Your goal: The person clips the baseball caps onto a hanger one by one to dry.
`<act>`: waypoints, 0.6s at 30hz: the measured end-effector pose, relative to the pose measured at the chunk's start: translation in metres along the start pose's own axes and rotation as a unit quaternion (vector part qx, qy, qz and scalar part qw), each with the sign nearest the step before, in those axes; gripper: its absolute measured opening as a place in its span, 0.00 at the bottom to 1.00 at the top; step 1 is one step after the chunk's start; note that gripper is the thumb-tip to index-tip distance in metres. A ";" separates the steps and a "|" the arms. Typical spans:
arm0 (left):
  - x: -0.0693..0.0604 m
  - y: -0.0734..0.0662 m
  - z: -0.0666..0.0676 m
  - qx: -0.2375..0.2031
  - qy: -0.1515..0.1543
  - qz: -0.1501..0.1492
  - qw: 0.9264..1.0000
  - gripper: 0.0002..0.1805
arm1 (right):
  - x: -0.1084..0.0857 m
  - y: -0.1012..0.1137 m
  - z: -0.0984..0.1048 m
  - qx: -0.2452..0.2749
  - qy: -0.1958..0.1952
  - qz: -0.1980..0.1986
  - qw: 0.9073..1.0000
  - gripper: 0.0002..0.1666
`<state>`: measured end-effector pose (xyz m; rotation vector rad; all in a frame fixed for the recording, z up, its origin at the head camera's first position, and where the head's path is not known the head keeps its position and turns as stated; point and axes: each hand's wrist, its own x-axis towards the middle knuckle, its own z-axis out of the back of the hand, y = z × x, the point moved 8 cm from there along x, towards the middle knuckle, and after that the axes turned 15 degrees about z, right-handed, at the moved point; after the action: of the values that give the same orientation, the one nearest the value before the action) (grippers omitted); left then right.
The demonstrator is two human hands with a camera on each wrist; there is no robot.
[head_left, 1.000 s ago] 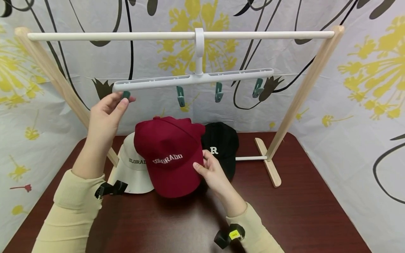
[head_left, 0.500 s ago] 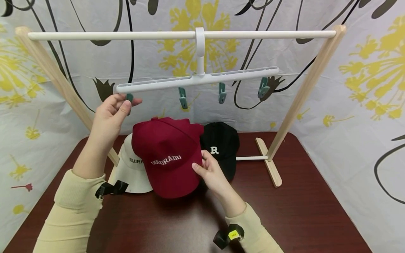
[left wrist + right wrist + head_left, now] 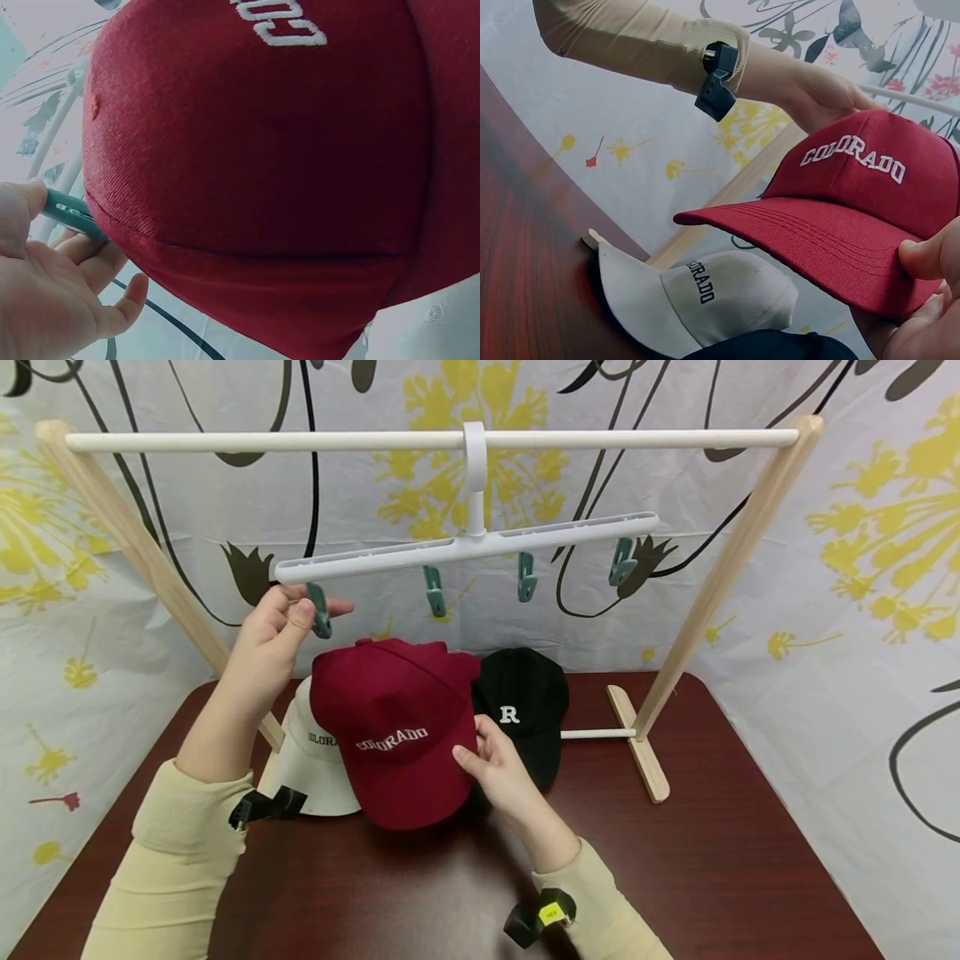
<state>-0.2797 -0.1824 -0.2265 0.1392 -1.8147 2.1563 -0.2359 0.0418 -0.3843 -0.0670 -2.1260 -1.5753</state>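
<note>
Bare left hand point(image 3: 262, 639) sits slightly farther right than a second ago, pinching a small green plastic clip point(image 3: 320, 614) beneath a white plastic hanger point(image 3: 397, 558). Bare right hand point(image 3: 501, 770) grips the brim of a crimson fabric cap point(image 3: 401, 714), held before a cream fabric cap point(image 3: 322, 781) and a black fabric cap point(image 3: 532, 689).

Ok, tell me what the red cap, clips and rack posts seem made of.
Red cap: matte woven fabric, perhaps cotton; its fine weave and stitching show.
Green clips: probably plastic, smooth with a slight sheen.
Rack posts: apparently bare wood, pale, with faint grain.
</note>
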 end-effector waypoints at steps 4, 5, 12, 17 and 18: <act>0.000 -0.001 0.000 0.007 -0.004 -0.011 1.000 0.11 | 0.002 -0.003 -0.001 0.001 0.001 0.004 1.000 0.11; 0.000 -0.002 0.000 0.007 -0.007 -0.014 1.000 0.11 | 0.002 -0.004 -0.001 0.001 0.001 0.006 1.000 0.11; 0.000 -0.002 0.001 0.004 -0.040 -0.010 0.999 0.10 | 0.005 -0.014 0.001 0.006 0.005 0.011 1.000 0.11; 0.000 -0.001 0.001 -0.023 -0.062 -0.005 0.998 0.10 | 0.007 -0.017 0.001 0.012 0.003 0.026 1.000 0.12; 0.000 0.000 0.001 -0.037 -0.062 -0.002 0.997 0.10 | 0.008 -0.016 0.001 0.012 0.002 0.031 0.999 0.12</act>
<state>-0.2799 -0.1830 -0.2260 0.2636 -1.9565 2.1179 -0.2482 0.0352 -0.3959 -0.1194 -2.1185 -1.5131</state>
